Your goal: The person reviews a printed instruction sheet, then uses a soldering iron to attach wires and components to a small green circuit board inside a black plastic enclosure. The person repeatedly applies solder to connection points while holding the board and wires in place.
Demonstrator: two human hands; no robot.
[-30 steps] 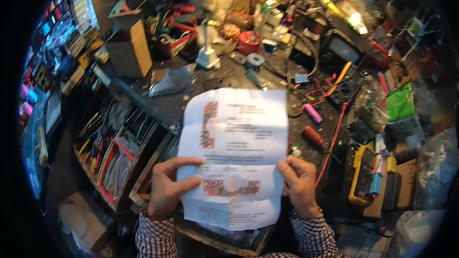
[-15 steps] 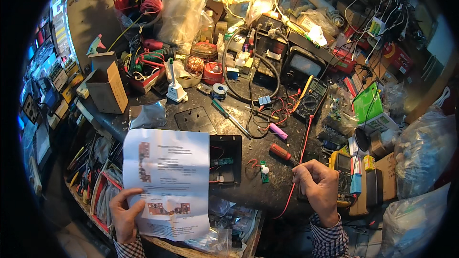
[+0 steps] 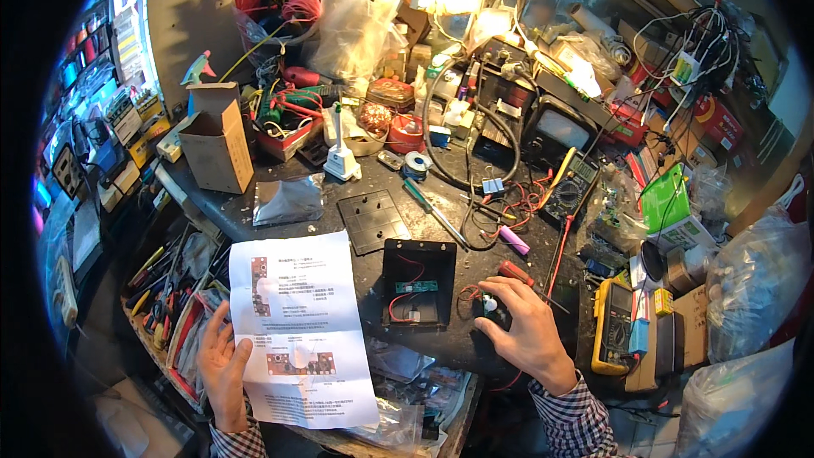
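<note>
My left hand (image 3: 222,366) grips the left edge of a printed paper sheet (image 3: 297,322), thumb on the front and fingers partly behind it. The sheet shows text and pictures of a circuit board. My right hand (image 3: 527,331) is open, thumb and fingers apart around a small green circuit board with a white dome (image 3: 490,304). Whether the fingers touch the board cannot be made out. Between the sheet and my right hand lies a black plastic case (image 3: 417,256), holding a green circuit board (image 3: 416,287) and red wires.
Beside my right hand lies a red-handled screwdriver (image 3: 515,272). A yellow multimeter (image 3: 612,331) stands at right, a black multimeter (image 3: 570,189) behind. A black cover plate (image 3: 373,220), a green-handled screwdriver (image 3: 432,210) and a purple cylinder (image 3: 514,240) lie farther back. Tools fill a drawer (image 3: 161,348) at left.
My right hand has moved left from beside the red screwdriver to the domed board, and its pinched fingers have spread. The left hand keeps the sheet. The whole view has shifted slightly.
</note>
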